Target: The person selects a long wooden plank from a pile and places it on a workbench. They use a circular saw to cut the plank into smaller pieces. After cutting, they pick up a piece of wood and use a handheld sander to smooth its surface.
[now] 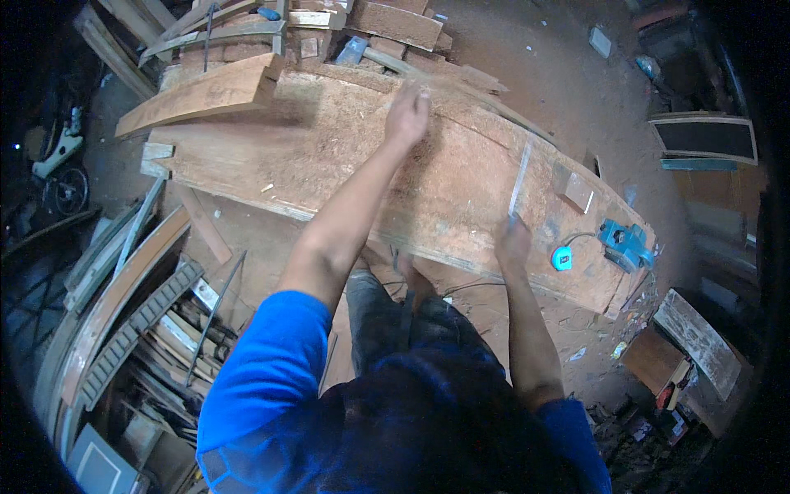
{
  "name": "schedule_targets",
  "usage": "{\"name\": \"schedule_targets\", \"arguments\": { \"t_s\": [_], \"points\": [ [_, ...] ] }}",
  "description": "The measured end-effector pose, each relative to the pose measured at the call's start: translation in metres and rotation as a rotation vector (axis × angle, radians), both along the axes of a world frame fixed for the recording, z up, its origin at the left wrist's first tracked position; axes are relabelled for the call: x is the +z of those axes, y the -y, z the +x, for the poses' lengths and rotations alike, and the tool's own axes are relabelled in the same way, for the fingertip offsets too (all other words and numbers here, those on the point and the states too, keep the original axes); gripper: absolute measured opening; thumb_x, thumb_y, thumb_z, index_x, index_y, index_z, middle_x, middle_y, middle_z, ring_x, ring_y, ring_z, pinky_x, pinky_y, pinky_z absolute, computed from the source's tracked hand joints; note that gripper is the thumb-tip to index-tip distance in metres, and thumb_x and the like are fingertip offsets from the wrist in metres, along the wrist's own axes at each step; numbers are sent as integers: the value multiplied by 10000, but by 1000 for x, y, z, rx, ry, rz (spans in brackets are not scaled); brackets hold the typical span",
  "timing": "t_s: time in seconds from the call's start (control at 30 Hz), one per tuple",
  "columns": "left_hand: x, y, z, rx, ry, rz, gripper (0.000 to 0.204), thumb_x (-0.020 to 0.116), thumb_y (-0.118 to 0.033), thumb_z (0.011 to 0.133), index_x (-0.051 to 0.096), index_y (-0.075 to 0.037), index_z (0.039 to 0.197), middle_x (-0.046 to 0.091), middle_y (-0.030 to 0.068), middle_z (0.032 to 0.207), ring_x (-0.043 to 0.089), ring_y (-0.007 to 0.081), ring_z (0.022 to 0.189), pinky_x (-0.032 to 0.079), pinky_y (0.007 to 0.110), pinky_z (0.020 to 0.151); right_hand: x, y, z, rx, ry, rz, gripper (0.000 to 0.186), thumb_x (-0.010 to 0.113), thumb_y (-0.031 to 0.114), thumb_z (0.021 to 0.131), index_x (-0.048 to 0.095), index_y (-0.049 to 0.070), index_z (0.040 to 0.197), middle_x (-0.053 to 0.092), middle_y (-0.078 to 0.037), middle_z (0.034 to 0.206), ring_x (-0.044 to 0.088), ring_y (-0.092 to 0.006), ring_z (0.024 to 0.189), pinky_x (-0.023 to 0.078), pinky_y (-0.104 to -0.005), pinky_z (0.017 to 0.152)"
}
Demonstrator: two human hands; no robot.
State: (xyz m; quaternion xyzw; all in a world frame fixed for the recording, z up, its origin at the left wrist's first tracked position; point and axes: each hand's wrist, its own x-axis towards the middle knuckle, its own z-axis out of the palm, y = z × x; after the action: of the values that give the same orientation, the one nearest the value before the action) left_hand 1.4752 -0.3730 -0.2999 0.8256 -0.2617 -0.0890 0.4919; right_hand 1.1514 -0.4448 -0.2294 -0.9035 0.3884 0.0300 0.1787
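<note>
A thin pale strip [522, 177] slants over the dusty bench, its near end in the right hand [513, 240].
From where I stand, it runs from that hand toward the far edge of the workbench [329, 165]; whether it touches the wood I can't tell. The right fingers look closed round it, though blurred, just inside the near edge. The left hand [408, 117] is up by the far edge, thumb showing, the other fingers too smeared to tell how open they are or what they hold. A dusty span separates the hands. Rightward sit a small block [577, 191], a blue tape measure [561, 258] and, near the end edge, a blue power tool [627, 245]; a thick timber [202, 97] juts past the left end.
</note>
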Motion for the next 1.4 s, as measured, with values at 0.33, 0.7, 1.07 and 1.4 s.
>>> {"name": "schedule_targets", "arguments": {
  "t_s": [0.33, 0.7, 1.07, 1.4],
  "points": [
    [-11, -376, -162, 592, -415, 394, 336, 578, -249, 897, 624, -8, 1127, 637, 208, 1088, 597, 296, 1052, 473, 360, 877, -7, -107, 87, 358, 188, 261, 224, 485, 114, 872, 595, -35, 999, 630, -247, 914, 589, -400, 882, 452, -480, 862],
    [42, -564, -405, 1374, -1125, 346, 342, 461, -286, 929, 628, -33, 1088, 637, 129, 887, 583, 174, 659, 462, 321, 568, -35, -138, 225, 548, -5, 127, 232, 471, 123, 887, 619, -49, 932, 627, -272, 866, 643, -402, 768, 538, -461, 685],
    [35, -418, -442, 1104, -1198, 25, 315, 552, -300, 927, 614, -39, 1092, 639, 60, 963, 617, 168, 778, 494, 284, 663, 0, -218, 274, 844, -14, 298, 245, 457, 127, 876, 566, -66, 977, 600, -320, 908, 609, -448, 868, 502, -481, 786],
    [2, -483, -374, 1144, -1277, 25, 296, 499, -317, 938, 559, -29, 966, 620, 78, 824, 608, 164, 709, 475, 286, 609, 9, -122, 107, 351, 162, 305, 223, 519, 135, 847, 610, -26, 971, 629, -265, 942, 600, -438, 880, 474, -491, 760]
  ]
}}
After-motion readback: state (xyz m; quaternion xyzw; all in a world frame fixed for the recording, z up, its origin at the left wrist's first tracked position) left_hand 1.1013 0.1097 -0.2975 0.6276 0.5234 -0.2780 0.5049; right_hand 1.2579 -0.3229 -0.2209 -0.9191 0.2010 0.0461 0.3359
